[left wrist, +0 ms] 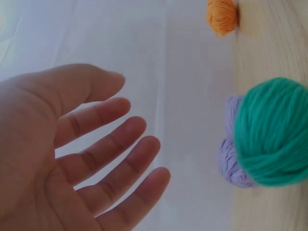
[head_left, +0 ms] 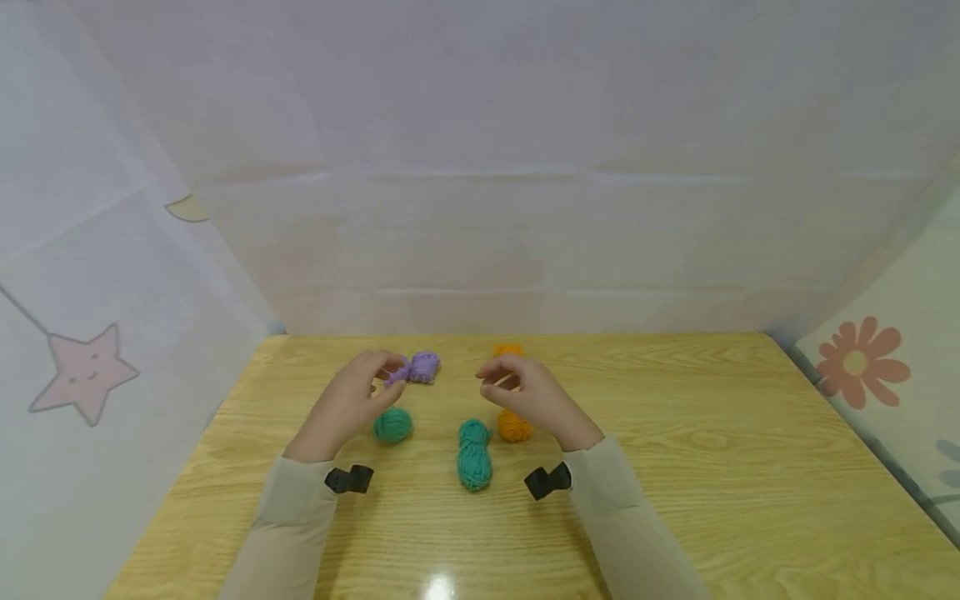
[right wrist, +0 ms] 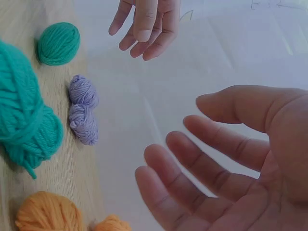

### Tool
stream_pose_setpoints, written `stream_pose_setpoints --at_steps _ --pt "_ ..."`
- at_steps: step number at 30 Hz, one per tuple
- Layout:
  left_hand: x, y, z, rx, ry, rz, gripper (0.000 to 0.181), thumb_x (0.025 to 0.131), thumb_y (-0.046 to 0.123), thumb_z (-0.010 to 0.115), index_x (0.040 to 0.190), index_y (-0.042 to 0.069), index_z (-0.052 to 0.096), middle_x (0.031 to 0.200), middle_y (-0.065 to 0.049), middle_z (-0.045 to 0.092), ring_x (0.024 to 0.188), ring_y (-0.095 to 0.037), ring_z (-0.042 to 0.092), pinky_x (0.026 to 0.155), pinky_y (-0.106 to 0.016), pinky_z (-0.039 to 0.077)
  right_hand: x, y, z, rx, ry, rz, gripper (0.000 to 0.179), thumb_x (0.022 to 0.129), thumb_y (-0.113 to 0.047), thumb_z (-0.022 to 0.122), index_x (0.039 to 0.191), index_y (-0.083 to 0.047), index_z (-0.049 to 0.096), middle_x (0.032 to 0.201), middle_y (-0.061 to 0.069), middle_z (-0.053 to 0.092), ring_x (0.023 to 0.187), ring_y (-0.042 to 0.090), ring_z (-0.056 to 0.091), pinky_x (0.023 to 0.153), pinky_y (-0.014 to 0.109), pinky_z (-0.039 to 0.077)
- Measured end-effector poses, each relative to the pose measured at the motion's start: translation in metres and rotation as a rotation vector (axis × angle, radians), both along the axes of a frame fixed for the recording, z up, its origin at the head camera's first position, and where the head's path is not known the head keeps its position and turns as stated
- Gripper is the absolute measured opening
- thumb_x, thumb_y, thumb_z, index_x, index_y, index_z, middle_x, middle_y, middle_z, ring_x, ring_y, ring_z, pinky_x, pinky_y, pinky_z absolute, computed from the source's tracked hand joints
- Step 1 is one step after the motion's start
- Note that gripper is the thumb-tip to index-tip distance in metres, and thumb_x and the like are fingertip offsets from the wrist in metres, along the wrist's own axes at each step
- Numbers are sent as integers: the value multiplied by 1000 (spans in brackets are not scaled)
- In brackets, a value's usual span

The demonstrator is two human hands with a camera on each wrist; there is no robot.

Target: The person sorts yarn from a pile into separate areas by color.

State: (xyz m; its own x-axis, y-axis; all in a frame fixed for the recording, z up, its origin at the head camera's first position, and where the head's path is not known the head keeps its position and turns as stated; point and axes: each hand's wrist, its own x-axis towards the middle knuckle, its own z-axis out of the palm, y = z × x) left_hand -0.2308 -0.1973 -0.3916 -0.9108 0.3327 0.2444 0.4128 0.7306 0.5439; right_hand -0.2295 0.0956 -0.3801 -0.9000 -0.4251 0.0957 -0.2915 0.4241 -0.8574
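Note:
My left hand (head_left: 351, 402) hovers above the table's left part, fingers relaxed and holding nothing. Right below it lies a round green yarn ball (head_left: 393, 425), and a purple yarn bundle (head_left: 424, 367), pinched in at its middle, sits just beyond the fingertips. My right hand (head_left: 531, 395) is raised too, loosely bent and bare. Under it rests an orange yarn ball (head_left: 514, 426); a second orange yarn piece (head_left: 508, 350) lies farther back, partly hidden by the hand. Between the two wrists, a teal yarn skein (head_left: 474, 455) tied near one end lies lengthwise on the wood.
The wooden table (head_left: 675, 467) reaches back to a pale cloth backdrop (head_left: 480, 250). Cloth side walls carry a pink star (head_left: 86, 375) on the left and a red flower (head_left: 855, 363) on the right. Black straps (head_left: 349, 479) sit on both wrists.

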Motion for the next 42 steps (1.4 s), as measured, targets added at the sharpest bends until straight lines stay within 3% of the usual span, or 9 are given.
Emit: stream_pose_setpoints --at_steps 10,20,28,33,37,42 --pt "4 -10 0 -32 -116 -74 41 100 22 66 136 5 58 132 -16 58 121 -37 56 98 -56 48 23 -5 -8 83 -54 -14 25 97 -16 70 121 -11 67 112 9 65 95 26 61 79 35 55" --pt "-4 -17 -7 -72 -235 -112 49 96 19 72 141 5 55 139 -19 56 126 -43 51 101 -58 46 26 -18 -17 342 -141 2 39 90 -19 79 123 -5 64 94 4 63 80 18 58 69 33 52" --pt "-7 -20 -16 -68 -319 -135 54 93 15 75 141 0 54 139 -21 57 122 -43 56 99 -57 48 29 -27 -25 410 -125 -8 48 91 -20 79 128 3 60 84 1 62 69 14 55 59 29 49" --pt "-7 -20 -19 -71 -339 -143 53 93 13 75 139 -2 55 137 -20 59 121 -41 57 100 -57 48 30 -34 -33 442 -85 -7 49 90 -25 80 124 3 61 93 4 66 76 14 56 68 32 52" --pt "-7 -19 -23 -72 -343 -150 51 92 14 76 137 -2 57 135 -19 61 120 -41 58 100 -57 48 31 -40 -37 449 -107 -28 60 89 -28 80 132 5 56 107 12 68 83 16 59 77 37 56" --pt "-8 -19 -26 -88 -322 -181 47 92 14 76 132 -2 60 131 -18 63 115 -38 60 97 -54 51 33 -45 -39 431 -141 -47 65 89 -26 80 137 7 51 112 17 68 85 19 61 79 40 57"
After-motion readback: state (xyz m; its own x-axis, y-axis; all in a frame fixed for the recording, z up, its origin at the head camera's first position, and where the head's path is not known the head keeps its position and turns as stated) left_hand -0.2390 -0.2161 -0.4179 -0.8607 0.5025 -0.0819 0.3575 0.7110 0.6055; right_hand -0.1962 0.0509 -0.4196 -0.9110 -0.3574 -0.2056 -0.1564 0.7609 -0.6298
